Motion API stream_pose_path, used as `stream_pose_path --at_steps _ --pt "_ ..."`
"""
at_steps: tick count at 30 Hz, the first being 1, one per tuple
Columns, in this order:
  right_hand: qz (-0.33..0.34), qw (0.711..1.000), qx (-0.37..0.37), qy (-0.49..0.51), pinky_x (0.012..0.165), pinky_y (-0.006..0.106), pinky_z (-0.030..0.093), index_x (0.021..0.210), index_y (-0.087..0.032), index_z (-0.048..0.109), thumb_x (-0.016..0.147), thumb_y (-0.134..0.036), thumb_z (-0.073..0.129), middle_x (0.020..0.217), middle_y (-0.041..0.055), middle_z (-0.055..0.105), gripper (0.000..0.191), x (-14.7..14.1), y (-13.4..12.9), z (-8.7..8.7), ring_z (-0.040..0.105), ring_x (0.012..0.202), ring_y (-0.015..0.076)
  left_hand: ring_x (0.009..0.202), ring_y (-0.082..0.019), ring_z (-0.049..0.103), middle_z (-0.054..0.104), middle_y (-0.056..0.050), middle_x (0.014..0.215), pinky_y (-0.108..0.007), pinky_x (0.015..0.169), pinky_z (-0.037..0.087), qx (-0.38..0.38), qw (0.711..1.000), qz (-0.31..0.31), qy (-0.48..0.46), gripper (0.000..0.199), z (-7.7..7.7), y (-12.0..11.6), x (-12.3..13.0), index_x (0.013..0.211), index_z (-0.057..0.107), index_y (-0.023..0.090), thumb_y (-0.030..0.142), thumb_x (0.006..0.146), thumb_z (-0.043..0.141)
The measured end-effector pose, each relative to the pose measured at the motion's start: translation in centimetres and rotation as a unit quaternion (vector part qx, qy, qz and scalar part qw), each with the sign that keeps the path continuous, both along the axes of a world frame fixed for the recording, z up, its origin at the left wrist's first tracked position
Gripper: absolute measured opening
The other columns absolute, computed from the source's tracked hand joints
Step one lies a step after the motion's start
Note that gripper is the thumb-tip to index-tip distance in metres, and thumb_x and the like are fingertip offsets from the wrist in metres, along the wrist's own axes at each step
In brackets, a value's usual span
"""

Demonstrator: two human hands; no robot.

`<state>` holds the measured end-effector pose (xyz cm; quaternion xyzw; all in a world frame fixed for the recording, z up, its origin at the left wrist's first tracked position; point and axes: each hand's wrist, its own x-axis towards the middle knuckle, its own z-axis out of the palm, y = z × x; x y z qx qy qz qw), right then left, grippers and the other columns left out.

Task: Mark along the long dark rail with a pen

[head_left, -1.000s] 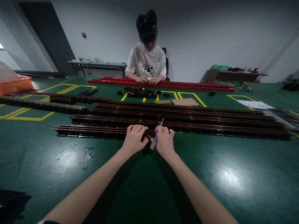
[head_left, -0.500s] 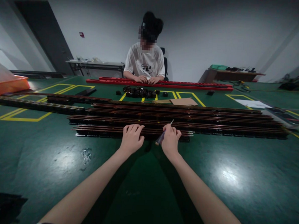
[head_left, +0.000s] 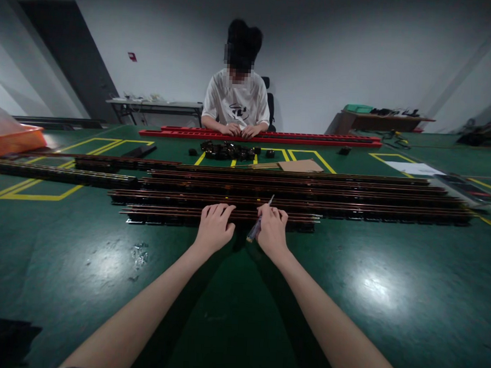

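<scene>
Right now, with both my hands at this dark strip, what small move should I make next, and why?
Perhaps steady the dark strip with your left hand and turn the tip of the thin-shafted tool down onto it: your left hand curls over the strip, your right hand grips the tool, and its tip seems to point out past the strip.

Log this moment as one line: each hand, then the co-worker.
left hand: on short dark strip | right hand: holds screwdriver-like tool | co-worker: behind red rails
</scene>
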<state>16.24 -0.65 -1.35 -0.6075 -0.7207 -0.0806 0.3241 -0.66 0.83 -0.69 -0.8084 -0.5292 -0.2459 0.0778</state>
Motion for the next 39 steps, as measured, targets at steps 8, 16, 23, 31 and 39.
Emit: stream_pose_path --at_steps 8,16,23,31,39 --pt "0.011 1.0 -0.01 -0.005 0.089 0.037 0.028 0.085 -0.02 0.043 0.064 0.006 0.042 0.091 0.0078 0.067 0.033 0.1 -0.5 0.5 0.056 0.088 0.0238 0.114 -0.028 0.053 0.062 -0.012 0.119 -0.048 0.103 0.033 0.001 1.0 0.0 -0.003 0.042 0.0 0.0 -0.1 0.119 0.06 0.017 0.02 0.079 0.045" --pt "0.011 0.999 -0.007 -0.044 0.085 0.037 0.028 0.087 -0.018 0.046 0.074 -0.007 0.05 0.087 0.0083 0.064 0.018 -0.3 -0.5 0.7 0.054 0.084 0.0247 0.114 -0.028 0.054 0.062 -0.012 0.119 -0.047 0.103 0.032 -0.005 1.0 0.006 -0.002 0.042 0.1 -0.1 0.1 0.118 0.06 0.017 0.02 0.078 0.046" --pt "-0.063 0.998 0.004 -0.016 0.085 0.037 0.027 0.083 -0.02 0.045 0.069 0.001 0.046 0.08 0.0065 0.063 0.025 -0.3 -0.7 0.6 0.055 0.084 0.0253 0.114 -0.028 0.053 0.062 -0.012 0.118 -0.046 0.103 0.032 -0.003 1.0 0.003 -0.005 0.043 0.1 -0.1 0.1 0.119 0.059 0.016 0.02 0.078 0.047" --pt "0.015 0.997 0.021 0.068 0.086 0.035 0.03 0.082 -0.022 0.039 0.062 -0.002 0.046 0.092 0.0072 0.066 0.03 0.6 -0.8 0.3 0.056 0.086 0.0229 0.113 -0.029 0.054 0.062 -0.012 0.118 -0.049 0.101 0.034 -0.003 1.0 0.005 -0.007 0.041 0.2 -0.2 0.1 0.117 0.06 0.018 0.02 0.079 0.048" --pt "-0.017 0.999 0.003 -0.029 0.085 0.036 0.03 0.083 -0.021 0.044 0.069 0.001 0.047 0.084 0.0069 0.064 0.026 -0.4 -0.9 0.6 0.055 0.085 0.0244 0.111 -0.029 0.054 0.062 -0.012 0.117 -0.047 0.1 0.034 -0.002 1.0 0.008 -0.006 0.041 0.1 -0.1 0.1 0.117 0.06 0.019 0.02 0.078 0.047"
